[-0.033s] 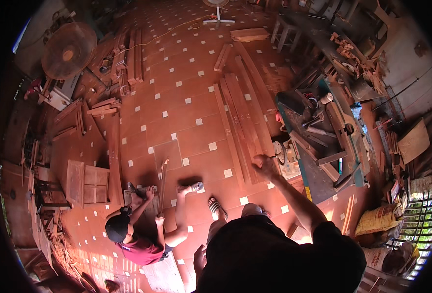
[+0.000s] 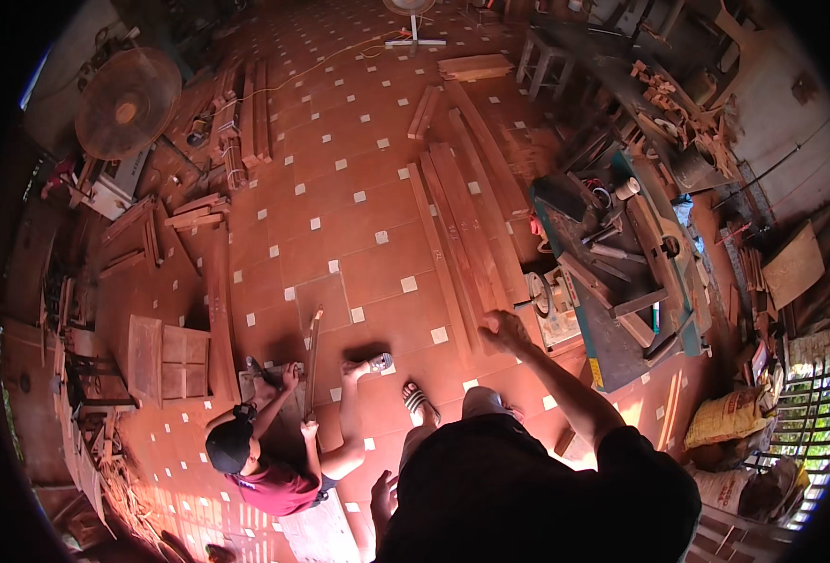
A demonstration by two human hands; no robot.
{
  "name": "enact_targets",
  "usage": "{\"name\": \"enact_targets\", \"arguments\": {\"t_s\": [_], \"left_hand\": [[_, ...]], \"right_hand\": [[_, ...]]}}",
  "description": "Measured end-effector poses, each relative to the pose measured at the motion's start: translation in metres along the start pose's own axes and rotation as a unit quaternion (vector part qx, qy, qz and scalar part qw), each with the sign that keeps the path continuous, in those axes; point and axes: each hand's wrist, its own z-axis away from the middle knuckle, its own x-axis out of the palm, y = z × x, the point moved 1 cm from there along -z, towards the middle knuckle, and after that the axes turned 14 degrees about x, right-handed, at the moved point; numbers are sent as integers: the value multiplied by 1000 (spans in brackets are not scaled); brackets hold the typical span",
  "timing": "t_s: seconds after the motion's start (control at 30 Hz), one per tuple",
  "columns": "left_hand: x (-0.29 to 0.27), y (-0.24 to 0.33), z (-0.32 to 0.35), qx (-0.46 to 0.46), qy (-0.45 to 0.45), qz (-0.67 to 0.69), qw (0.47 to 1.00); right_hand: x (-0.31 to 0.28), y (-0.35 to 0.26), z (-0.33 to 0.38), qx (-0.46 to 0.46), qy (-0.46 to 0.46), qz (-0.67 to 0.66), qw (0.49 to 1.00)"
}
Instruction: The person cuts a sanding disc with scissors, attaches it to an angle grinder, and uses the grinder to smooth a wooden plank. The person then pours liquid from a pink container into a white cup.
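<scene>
My right arm reaches forward over the floor, and my right hand (image 2: 506,332) hangs in the air with its fingers loosely bent and apart. Nothing shows in it. Nearest to it are the ends of several long reddish wooden boards (image 2: 460,225) and a machine with a round wheel (image 2: 540,295). Low beside my body is my left hand (image 2: 384,494), partly hidden, its visible fingers apart and apparently holding nothing. To my left a seated person (image 2: 274,488) in a dark cap and maroon shirt grips a long thin wooden piece (image 2: 313,361) with one hand.
A dark workbench (image 2: 576,324) with hand tools stands at right. Sacks (image 2: 723,422) lie beyond it. At left are a panelled wooden piece (image 2: 185,361), stacked timber and a large fan (image 2: 128,105). A yellow cord (image 2: 312,71) crosses the tiled floor farther off.
My right hand has shifted slightly left and down, and its fingers look more bent. The whole view has shifted a little. The seated person's head has moved slightly.
</scene>
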Motion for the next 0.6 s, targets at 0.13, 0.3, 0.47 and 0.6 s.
{"name": "enact_targets", "arguments": {"t_s": [0.13,0.3,0.47,0.6], "left_hand": [[-22,77,-32,-21,-15,-11,1000],[-58,92,-94,-45,-78,-9,996],[-8,158,-126,-22,-23,-38,999],[57,238,-211,-35,-33,-80,996]], "right_hand": [[85,46,31,215,-186,50,957],[132,105,65,360,-280,159,876],[106,92,17,419,-272,177,848],[79,61,-77,445,-283,130,840]]}}
